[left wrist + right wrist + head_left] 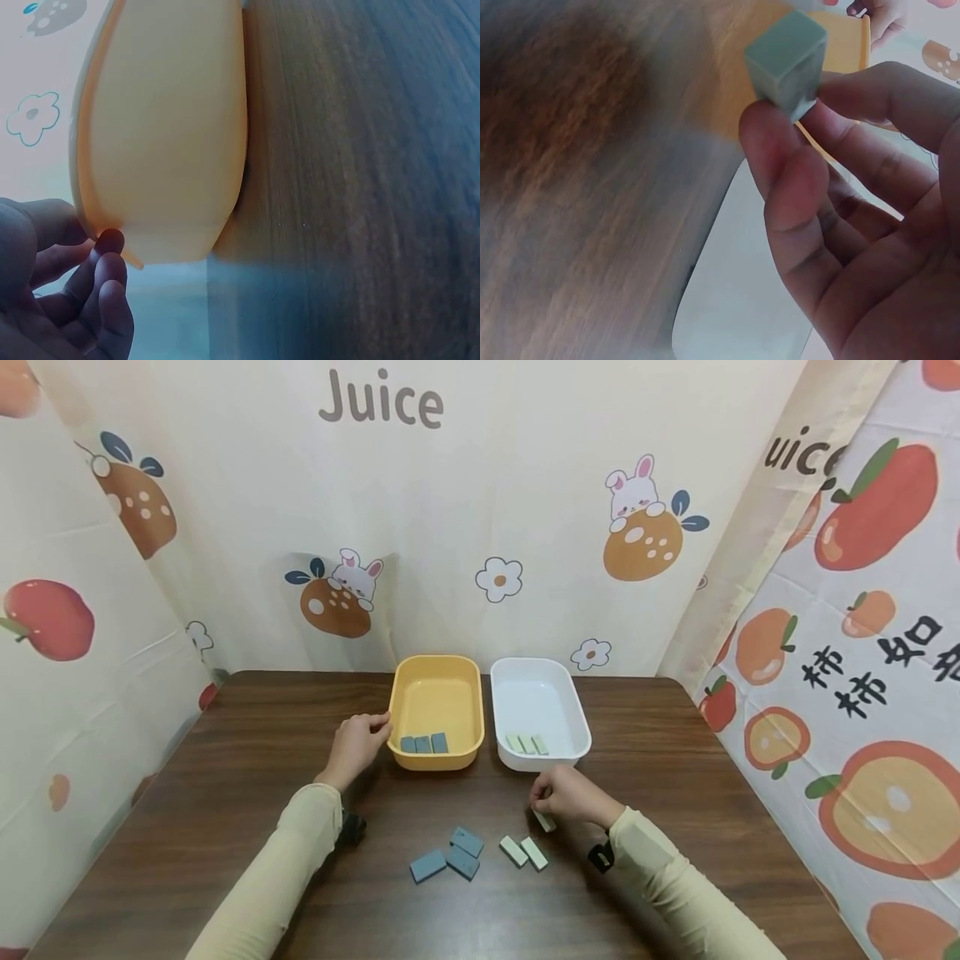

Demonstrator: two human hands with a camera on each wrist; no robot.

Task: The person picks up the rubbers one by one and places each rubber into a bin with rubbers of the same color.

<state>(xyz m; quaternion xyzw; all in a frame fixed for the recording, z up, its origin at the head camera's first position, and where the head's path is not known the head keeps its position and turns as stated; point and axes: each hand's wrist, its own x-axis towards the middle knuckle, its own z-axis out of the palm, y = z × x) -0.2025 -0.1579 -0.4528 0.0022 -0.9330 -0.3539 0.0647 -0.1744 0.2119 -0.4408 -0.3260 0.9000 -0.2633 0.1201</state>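
My left hand (356, 747) pinches the left rim of a yellow bin (438, 693) between thumb and fingers; the left wrist view shows the bin's outer wall (165, 135) close up. Between its thumb and fingertips my right hand (573, 795) holds a pale green block (787, 60), raised in front of a white bin (536, 697). Three blue-grey blocks (423, 744) lie inside the yellow bin, and three pale green blocks (527, 744) inside the white one. On the table, two more pale green blocks (513, 852) lie nearest my right hand.
Three blue-grey blocks (428, 866) lie on the brown wooden table (255, 752), left of the loose green ones. Both bins stand side by side near the table's back edge. Printed curtains (480, 510) hang behind and at both sides.
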